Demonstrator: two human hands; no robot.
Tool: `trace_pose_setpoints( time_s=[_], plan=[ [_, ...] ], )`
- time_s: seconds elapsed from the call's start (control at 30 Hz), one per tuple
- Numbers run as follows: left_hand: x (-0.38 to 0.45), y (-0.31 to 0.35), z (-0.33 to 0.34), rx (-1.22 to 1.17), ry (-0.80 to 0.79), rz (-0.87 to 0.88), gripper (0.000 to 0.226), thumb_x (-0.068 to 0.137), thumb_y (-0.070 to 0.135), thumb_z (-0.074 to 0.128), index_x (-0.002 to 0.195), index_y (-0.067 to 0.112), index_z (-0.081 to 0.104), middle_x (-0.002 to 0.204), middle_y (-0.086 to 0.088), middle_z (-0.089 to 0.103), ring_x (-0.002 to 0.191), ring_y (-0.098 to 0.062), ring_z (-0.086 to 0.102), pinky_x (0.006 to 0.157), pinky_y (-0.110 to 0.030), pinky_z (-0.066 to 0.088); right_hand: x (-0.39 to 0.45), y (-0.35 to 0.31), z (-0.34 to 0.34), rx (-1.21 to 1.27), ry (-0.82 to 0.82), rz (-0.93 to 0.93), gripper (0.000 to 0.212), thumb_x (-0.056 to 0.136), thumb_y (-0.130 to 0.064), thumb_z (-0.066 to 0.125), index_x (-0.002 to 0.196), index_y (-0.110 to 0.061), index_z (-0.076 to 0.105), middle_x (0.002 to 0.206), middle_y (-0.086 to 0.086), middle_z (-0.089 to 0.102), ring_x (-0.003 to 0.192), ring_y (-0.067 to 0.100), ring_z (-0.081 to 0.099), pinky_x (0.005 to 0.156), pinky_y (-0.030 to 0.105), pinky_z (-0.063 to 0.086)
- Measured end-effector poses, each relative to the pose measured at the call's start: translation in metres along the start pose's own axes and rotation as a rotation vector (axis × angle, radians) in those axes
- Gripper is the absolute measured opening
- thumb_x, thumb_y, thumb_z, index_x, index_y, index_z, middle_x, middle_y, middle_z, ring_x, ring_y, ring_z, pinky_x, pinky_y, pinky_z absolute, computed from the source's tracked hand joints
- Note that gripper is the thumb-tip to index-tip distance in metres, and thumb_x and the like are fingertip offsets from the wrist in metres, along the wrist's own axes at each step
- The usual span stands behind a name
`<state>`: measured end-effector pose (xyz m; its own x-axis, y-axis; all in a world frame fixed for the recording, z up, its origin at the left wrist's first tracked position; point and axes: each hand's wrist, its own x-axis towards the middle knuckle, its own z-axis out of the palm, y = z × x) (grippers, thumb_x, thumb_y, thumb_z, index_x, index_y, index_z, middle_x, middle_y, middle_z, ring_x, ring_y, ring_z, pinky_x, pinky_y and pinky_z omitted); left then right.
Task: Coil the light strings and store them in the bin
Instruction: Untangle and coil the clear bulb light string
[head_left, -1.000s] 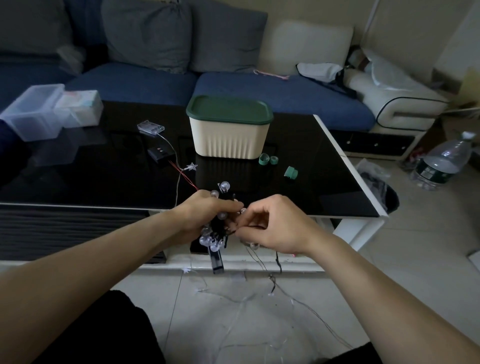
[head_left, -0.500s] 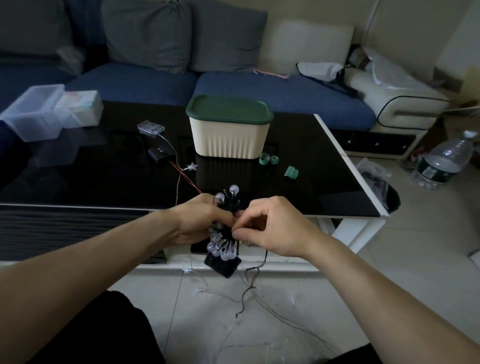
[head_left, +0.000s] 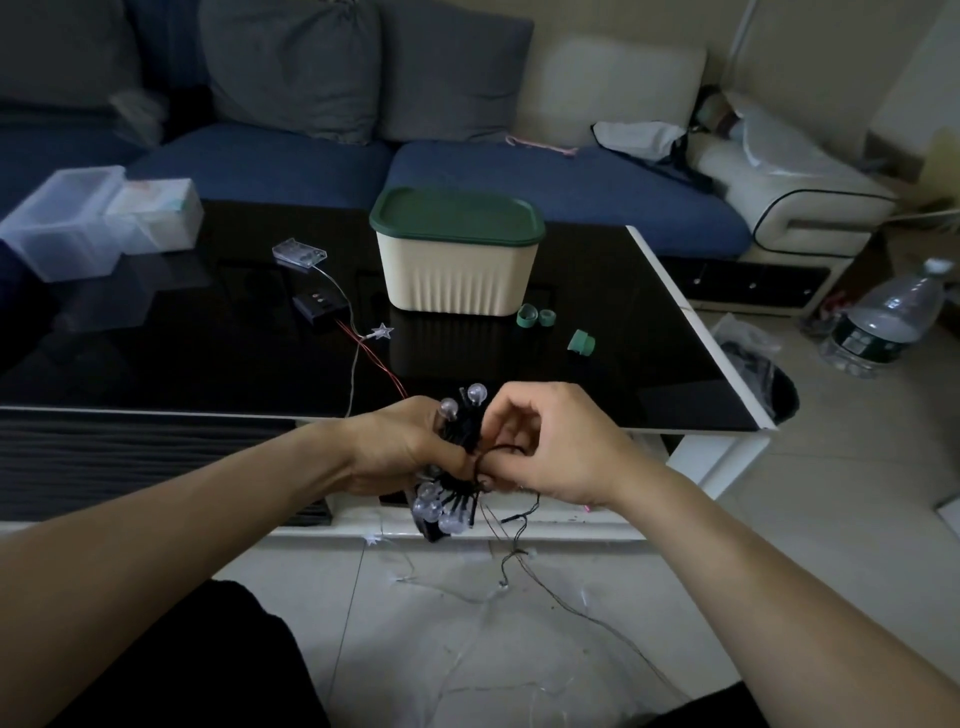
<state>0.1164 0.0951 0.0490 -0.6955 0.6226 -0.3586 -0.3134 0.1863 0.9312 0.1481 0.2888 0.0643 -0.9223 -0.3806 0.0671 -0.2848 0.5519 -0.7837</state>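
Your left hand (head_left: 400, 447) is wrapped around a bundle of black light string (head_left: 460, 441) in the middle of the frame, just in front of the near edge of the black bench (head_left: 597, 374). Its fingers are curled tight on the bundle. Round clear bulbs (head_left: 436, 512) stick out above and below your hand. Your right hand (head_left: 550, 447) is right beside it, and its fingers pinch a loop of the black wire (head_left: 498, 451). Thin wires (head_left: 519, 551) hang down from your hands to the floor in the lower middle. The bin (head_left: 456, 265), cream with a green lid on it, sits on the bench above your hands, well apart from them. To its left lie a clear battery box (head_left: 300, 253), a black box (head_left: 317, 306) and a small star light (head_left: 383, 331). Little green rings (head_left: 536, 316) lie just right of the bin.
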Motion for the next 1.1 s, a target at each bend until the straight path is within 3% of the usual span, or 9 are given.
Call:
trace_pose_setpoints(
  time_s=[0.23, 0.33, 0.43, 0.5, 0.63, 0.77, 0.87, 1.03, 1.1],
  plan=[
    [0.0, -0.001, 0.006, 0.026, -0.029, 0.01, 0.022, 0.075, -0.021, 0.06, 0.096, -0.013, 0.064, 0.087, -0.016, 0.071, 0.085, -0.025, 0.07, 0.079, -0.027, 0.056, 0.001, 0.002, 0.006, -0.117, 0.028, 0.024, 0.014, 0.073, -0.004, 0.08, 0.078, -0.016, 0.075, 0.07, -0.005, 0.072, 0.064, 0.004, 0.068, 0.06, 0.021, 0.056],
    [-0.001, 0.001, 0.007, 0.029, -0.146, -0.051, 0.03, 0.072, -0.009, 0.063, 0.102, -0.011, 0.064, 0.094, -0.021, 0.07, 0.09, -0.027, 0.07, 0.083, -0.03, 0.054, 0.001, 0.001, 0.006, -0.173, -0.061, 0.085, 0.019, 0.075, -0.01, 0.082, 0.079, -0.022, 0.068, 0.07, -0.008, 0.068, 0.061, -0.003, 0.063, 0.054, 0.014, 0.048],
    [-0.001, 0.001, 0.01, 0.213, -0.176, -0.037, 0.022, 0.084, -0.001, 0.069, 0.105, -0.008, 0.064, 0.093, -0.018, 0.069, 0.09, -0.028, 0.066, 0.086, -0.032, 0.055, 0.001, 0.003, 0.003, -0.149, -0.186, 0.15, 0.025, 0.078, -0.013, 0.083, 0.087, -0.024, 0.063, 0.074, -0.009, 0.065, 0.059, -0.005, 0.059, 0.056, 0.012, 0.045],
    [-0.002, 0.003, 0.01, 0.35, -0.123, -0.031, 0.01, 0.088, 0.008, 0.071, 0.094, 0.001, 0.068, 0.079, -0.011, 0.068, 0.074, -0.02, 0.064, 0.075, -0.028, 0.055, 0.002, 0.004, -0.002, -0.064, -0.225, 0.157, 0.028, 0.08, -0.003, 0.079, 0.09, -0.024, 0.062, 0.08, -0.005, 0.067, 0.064, -0.003, 0.062, 0.063, 0.015, 0.05],
    [-0.001, 0.001, 0.009, 0.481, -0.106, -0.066, 0.029, 0.09, 0.026, 0.069, 0.085, -0.002, 0.063, 0.07, -0.015, 0.06, 0.056, -0.022, 0.051, 0.056, -0.029, 0.044, 0.004, 0.009, -0.014, 0.375, -0.2, 0.134, 0.04, 0.078, 0.023, 0.065, 0.098, -0.011, 0.06, 0.085, 0.006, 0.064, 0.073, 0.013, 0.066, 0.069, 0.024, 0.054],
    [-0.001, 0.0, 0.011, 0.374, -0.074, -0.017, 0.03, 0.096, 0.02, 0.063, 0.08, -0.006, 0.062, 0.062, -0.016, 0.055, 0.05, -0.021, 0.046, 0.054, -0.027, 0.042, 0.01, 0.017, -0.014, 0.357, -0.164, 0.194, 0.036, 0.074, 0.014, 0.077, 0.096, -0.01, 0.063, 0.079, 0.004, 0.061, 0.072, 0.017, 0.062, 0.076, 0.037, 0.054],
    [0.0, 0.002, 0.01, 0.265, -0.006, 0.005, 0.029, 0.095, 0.01, 0.059, 0.071, -0.005, 0.06, 0.05, -0.01, 0.053, 0.044, -0.018, 0.046, 0.052, -0.024, 0.041, 0.014, 0.012, -0.009, 0.297, -0.122, 0.226, 0.028, 0.077, 0.006, 0.079, 0.096, -0.007, 0.064, 0.071, 0.002, 0.059, 0.06, 0.011, 0.058, 0.061, 0.031, 0.051],
    [0.0, 0.005, 0.001, -0.052, 0.162, -0.033, 0.026, 0.086, 0.02, 0.06, 0.067, 0.005, 0.052, 0.057, -0.01, 0.056, 0.045, -0.02, 0.048, 0.048, -0.025, 0.042, 0.014, 0.009, -0.011, 0.518, -0.135, 0.395, 0.016, 0.089, 0.003, 0.066, 0.103, -0.006, 0.066, 0.101, 0.017, 0.061, 0.082, 0.025, 0.061, 0.055, 0.03, 0.054],
    [-0.002, 0.005, -0.007, -0.158, 0.21, -0.045, 0.025, 0.089, 0.021, 0.057, 0.068, 0.009, 0.05, 0.063, -0.009, 0.057, 0.049, -0.021, 0.05, 0.051, -0.026, 0.044, 0.012, 0.014, -0.015, 0.419, -0.15, 0.396, 0.016, 0.09, -0.008, 0.071, 0.105, -0.006, 0.067, 0.095, 0.019, 0.063, 0.07, 0.02, 0.058, 0.048, 0.027, 0.045]
  ],
)
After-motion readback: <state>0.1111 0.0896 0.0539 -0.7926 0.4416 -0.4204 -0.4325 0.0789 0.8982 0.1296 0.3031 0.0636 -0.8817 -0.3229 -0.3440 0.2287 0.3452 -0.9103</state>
